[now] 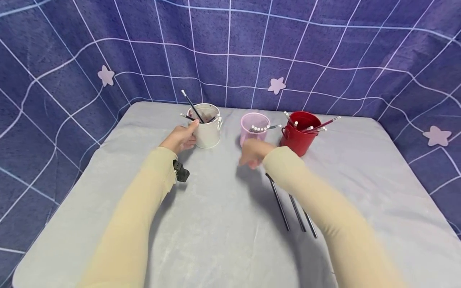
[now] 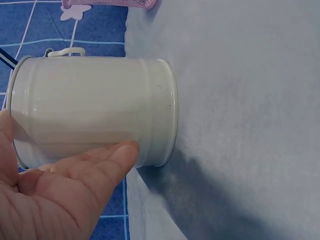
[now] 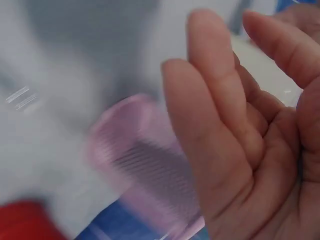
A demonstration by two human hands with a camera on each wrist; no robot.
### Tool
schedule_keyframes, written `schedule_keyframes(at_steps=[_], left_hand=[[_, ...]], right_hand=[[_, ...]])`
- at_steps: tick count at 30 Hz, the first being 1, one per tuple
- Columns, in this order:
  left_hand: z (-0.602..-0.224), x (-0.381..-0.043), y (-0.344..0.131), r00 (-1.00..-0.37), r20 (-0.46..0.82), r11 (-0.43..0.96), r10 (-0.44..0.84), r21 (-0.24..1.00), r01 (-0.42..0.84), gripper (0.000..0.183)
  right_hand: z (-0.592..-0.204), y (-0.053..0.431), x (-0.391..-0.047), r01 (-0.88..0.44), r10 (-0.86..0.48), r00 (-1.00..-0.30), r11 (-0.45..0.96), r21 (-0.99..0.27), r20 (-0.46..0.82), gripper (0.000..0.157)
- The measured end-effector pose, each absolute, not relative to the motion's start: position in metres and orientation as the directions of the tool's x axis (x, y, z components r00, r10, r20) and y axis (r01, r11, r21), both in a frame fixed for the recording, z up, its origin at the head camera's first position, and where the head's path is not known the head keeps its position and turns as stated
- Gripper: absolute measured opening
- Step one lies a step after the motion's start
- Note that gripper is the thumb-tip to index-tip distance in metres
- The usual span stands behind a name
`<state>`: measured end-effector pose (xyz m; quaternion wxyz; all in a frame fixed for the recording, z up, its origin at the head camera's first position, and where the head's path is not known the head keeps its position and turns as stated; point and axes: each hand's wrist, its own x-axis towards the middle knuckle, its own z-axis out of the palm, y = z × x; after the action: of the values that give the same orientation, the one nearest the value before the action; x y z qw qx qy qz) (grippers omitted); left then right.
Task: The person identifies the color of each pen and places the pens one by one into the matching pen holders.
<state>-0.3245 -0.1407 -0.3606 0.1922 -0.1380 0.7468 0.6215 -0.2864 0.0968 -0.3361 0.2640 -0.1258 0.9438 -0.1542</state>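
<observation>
My left hand [image 1: 181, 138] holds the near left side of a white metal bucket [image 1: 208, 137], its thumb up at the rim and its fingers [image 2: 107, 165] along the wall. Dark pencils [image 1: 192, 106] with white ends lean out of this bucket. My right hand [image 1: 255, 153], slightly blurred, is in front of a pink mesh cup [image 1: 245, 134] with nothing in its grasp. Its fingers [image 3: 190, 110] are loosely extended in the right wrist view. Several white-ended pencils [image 1: 260, 129] stick out of the pink cup.
A red bucket [image 1: 299, 142] with several pencils stands right of the pink cup. Three dark pencils [image 1: 279, 205] lie on the grey cloth-covered table [image 1: 216, 224], partly under my right forearm. Behind hangs a blue curtain [image 1: 245, 40] with white lines and stars.
</observation>
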Motion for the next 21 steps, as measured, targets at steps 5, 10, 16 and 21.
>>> schedule_keyframes(at_steps=[5, 10, 16, 21], left_hand=[[-0.361, -0.326, -0.142, -0.882, -0.470, 0.196, 0.039, 0.869, -0.454, 0.082], [-0.363, -0.326, -0.144, -0.879, -0.475, 0.207, 0.050, 0.866, -0.456, 0.083], [-0.365, -0.327, -0.145, -0.887, -0.458, 0.214, 0.062, 0.874, -0.437, 0.083], [-0.364, -0.326, -0.143, -0.891, -0.449, 0.218, 0.061, 0.878, -0.427, 0.083]], right_hand=[[-0.344, 0.143, -0.274, -0.101, -0.248, -0.800, 0.953, -0.286, -0.546, 0.026], [-0.346, 0.183, -0.265, -0.103, -0.215, -0.813, 0.968, -0.230, -0.541, 0.025], [-0.346, 0.218, -0.255, -0.085, -0.185, -0.798, 0.977, -0.198, -0.573, 0.027], [-0.351, 0.236, -0.243, -0.093, -0.214, -0.796, 0.968, -0.234, -0.567, 0.028]])
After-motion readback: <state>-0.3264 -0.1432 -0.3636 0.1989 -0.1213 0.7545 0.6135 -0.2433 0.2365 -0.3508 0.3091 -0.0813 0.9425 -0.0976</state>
